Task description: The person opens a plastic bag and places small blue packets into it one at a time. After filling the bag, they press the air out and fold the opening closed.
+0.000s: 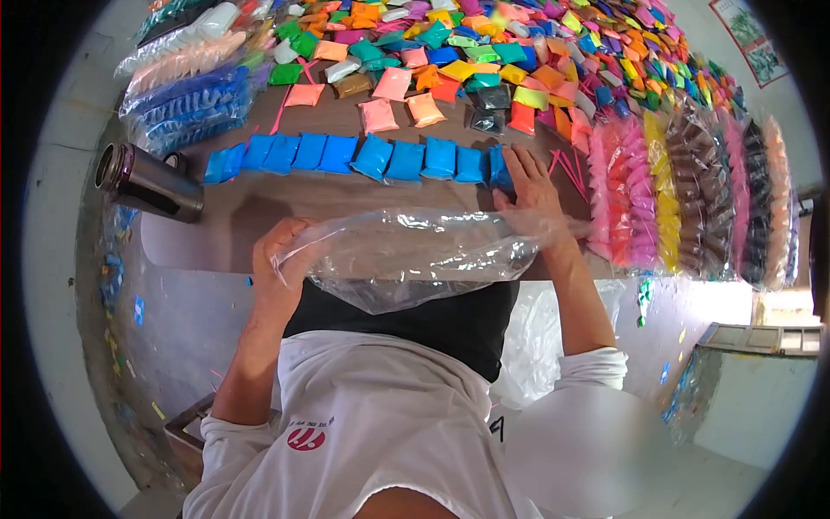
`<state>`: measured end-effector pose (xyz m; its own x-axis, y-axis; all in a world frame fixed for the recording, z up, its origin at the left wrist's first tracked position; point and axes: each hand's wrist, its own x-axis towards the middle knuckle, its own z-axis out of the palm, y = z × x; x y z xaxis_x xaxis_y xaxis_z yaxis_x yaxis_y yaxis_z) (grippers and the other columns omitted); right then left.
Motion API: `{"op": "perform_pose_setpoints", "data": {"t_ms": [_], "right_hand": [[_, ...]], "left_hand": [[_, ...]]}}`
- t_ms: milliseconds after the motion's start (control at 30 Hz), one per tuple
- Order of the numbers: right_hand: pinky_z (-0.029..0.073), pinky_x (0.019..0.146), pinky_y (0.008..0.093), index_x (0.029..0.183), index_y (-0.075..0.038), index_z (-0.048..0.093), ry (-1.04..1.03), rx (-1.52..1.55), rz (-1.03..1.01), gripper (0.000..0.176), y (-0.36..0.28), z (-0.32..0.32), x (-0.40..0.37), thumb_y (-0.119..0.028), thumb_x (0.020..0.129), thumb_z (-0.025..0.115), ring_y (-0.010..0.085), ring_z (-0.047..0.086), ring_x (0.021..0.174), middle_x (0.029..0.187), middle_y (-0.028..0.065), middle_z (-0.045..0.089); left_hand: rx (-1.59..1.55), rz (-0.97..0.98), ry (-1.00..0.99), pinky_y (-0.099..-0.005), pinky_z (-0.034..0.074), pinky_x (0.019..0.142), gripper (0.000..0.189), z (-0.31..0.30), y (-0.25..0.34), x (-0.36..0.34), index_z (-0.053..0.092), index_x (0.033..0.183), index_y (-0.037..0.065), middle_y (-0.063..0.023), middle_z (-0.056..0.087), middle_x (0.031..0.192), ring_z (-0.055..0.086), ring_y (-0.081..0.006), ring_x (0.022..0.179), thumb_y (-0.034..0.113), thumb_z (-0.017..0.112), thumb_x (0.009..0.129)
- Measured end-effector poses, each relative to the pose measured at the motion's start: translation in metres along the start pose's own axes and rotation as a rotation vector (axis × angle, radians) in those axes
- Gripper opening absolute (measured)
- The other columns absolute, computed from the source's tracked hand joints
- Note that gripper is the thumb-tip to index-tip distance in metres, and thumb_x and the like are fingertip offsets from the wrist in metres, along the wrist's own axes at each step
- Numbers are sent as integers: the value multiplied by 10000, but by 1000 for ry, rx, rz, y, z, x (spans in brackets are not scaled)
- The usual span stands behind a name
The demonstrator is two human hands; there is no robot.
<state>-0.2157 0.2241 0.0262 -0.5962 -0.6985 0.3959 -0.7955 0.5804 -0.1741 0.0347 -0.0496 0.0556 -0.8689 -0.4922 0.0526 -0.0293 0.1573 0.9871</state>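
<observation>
A clear plastic bag (424, 251) stretches across in front of my body, over the table's near edge. My left hand (284, 251) is closed on the bag's left end, fingers wrapped round the film. On the other side, my right hand (534, 195) reaches past the bag, its wrist beside the bag's right end. Its fingers are stretched out over the last blue packet (499, 164) and partly cover it. That packet ends a row of several flat blue packets (337, 156) lying side by side on the brown table (303, 203).
A steel thermos (151, 182) lies at the left edge, below stacked bags of blue packets (194, 108). Loose packets in many colours (484, 52) cover the far side. Filled bags (666, 190) stand at the right, with pink strips (569, 173) beside them.
</observation>
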Motion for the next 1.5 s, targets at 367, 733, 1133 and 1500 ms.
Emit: {"op": "perform_pose_setpoints", "data": {"t_ms": [367,733,1133,1500], "right_hand": [[439,965,440,1291,-15,484,-40,49,0,600,21,18,14,-86,717,644,389,523,1109,1245,208,541],[527,733,369,1133,-23,593,400,1094,713,310,21,-67,-9,-99,833,619,211,628,886,1000,65,638],[537,754,314,1132,69,591,-48,1279,204,530,-138,-136,-38,-173,670,688,271,679,847,1014,184,661],[510,666,430,1101,5,561,-14,433,114,426,-180,-74,-2,-149,719,670,352,646,781,877,193,641]], "left_hand": [[-79,-18,11,-240,437,658,194,-1,-3,-5,661,921,-26,-33,639,824,566,-86,744,156,594,910],[-77,39,104,-243,448,670,209,1,-2,1,676,901,-28,-38,629,813,581,-98,747,167,602,917],[-178,38,60,-230,437,664,170,28,-1,12,660,926,-3,-13,636,814,552,-70,743,161,636,887],[-112,90,57,-219,421,624,189,37,10,3,652,951,-9,1,613,789,516,-46,718,173,600,935]]}}
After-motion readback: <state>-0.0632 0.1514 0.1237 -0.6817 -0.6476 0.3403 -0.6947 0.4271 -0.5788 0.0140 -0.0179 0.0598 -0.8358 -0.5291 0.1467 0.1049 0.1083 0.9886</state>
